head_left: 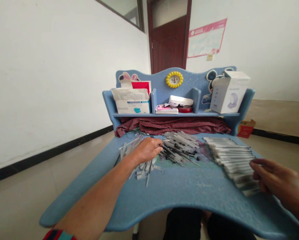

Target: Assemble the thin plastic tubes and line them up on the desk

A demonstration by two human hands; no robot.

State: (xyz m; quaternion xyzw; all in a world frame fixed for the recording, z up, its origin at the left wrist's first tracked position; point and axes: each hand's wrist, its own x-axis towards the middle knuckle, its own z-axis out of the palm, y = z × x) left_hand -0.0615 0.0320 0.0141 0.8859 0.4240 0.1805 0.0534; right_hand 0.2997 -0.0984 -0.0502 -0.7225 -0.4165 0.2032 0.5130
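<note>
My left hand is closed in a pinch at the left side of a pile of clear pen parts with black bits. What its fingers hold, if anything, is hidden. Under and beside that wrist lie loose whitish plastic pieces, some of them thin tubes. On the right, pens lie side by side in a long row, the near end blurred. My right hand has its fingers curled together at the row's right edge, touching or very close to the pens; I cannot make out what is between them.
The blue desk has a curved front edge. At its back, a checked cloth lies below a shelf holding a mask box, booklets and a white carton. A yellow-rimmed clock sits on the backboard.
</note>
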